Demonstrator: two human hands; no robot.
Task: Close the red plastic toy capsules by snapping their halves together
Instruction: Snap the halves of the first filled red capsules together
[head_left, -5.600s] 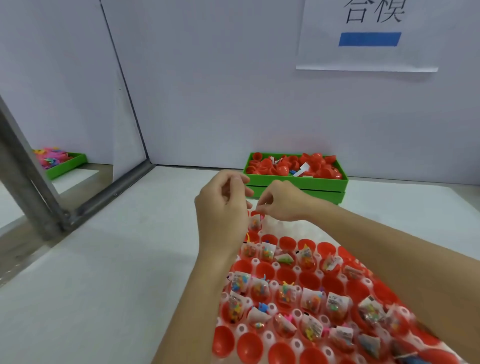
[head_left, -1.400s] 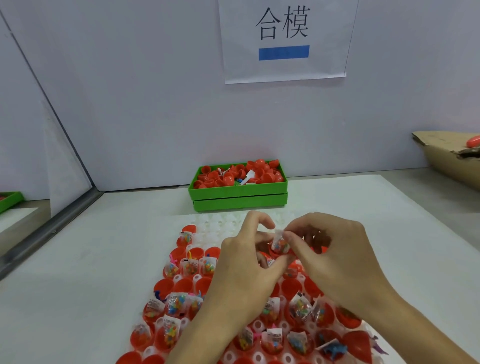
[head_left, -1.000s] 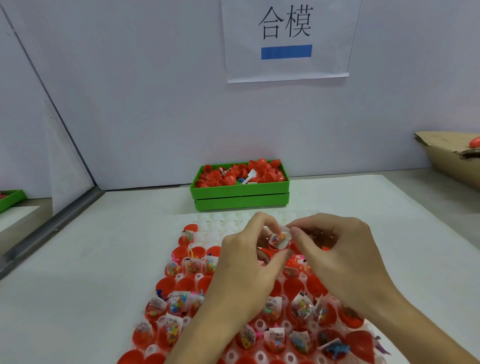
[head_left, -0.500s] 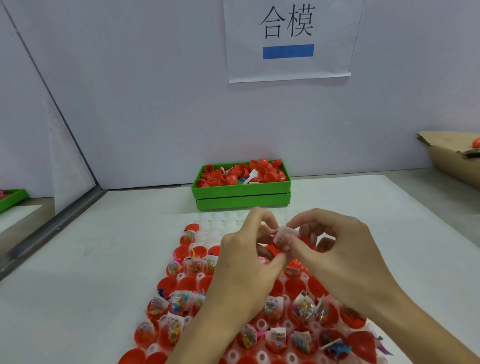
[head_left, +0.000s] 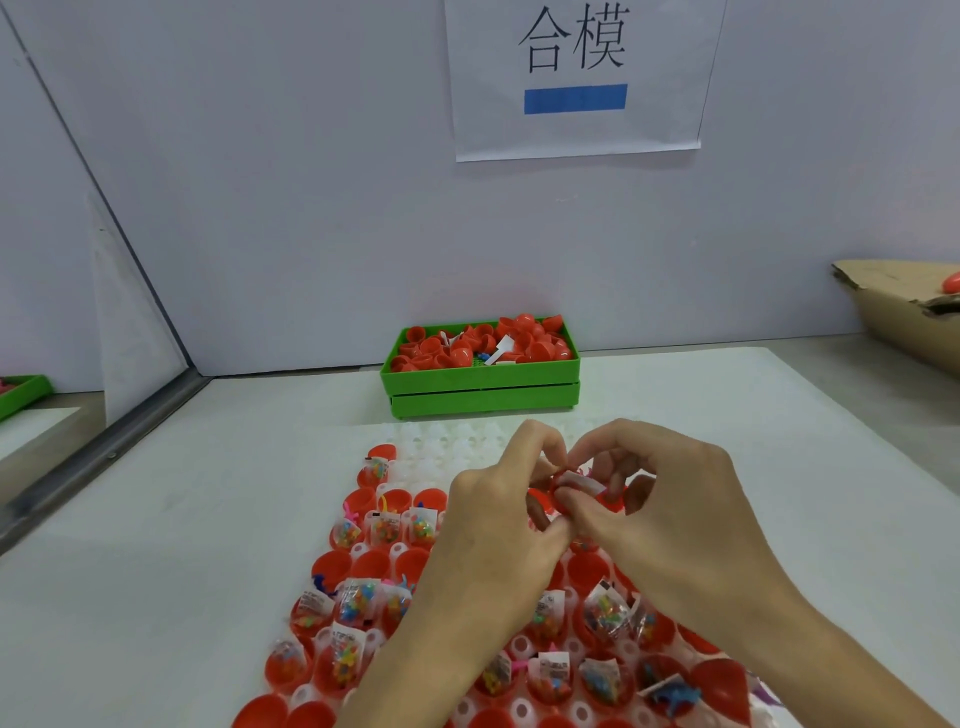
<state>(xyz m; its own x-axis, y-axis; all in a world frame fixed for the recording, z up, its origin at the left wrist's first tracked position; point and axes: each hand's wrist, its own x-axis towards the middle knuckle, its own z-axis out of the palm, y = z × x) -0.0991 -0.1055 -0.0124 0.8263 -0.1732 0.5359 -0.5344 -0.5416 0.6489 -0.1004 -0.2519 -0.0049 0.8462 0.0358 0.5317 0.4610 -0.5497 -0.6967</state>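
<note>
Above the white tray (head_left: 441, 447), fingers (head_left: 566, 506) of left hand (head_left: 498, 535) and right hand (head_left: 675, 519) pinch a red capsule (head_left: 574, 483), half hidden. Filled capsule halves (head_left: 358, 597) surround; green bin (head_left: 480, 384) sits beyond on the surface (head_left: 156, 545).

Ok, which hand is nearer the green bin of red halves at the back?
Roughly level, the left perhaps slightly nearer. The green bin lies straight beyond its raised fingers; the right hand sits off to the bin's right.
</note>
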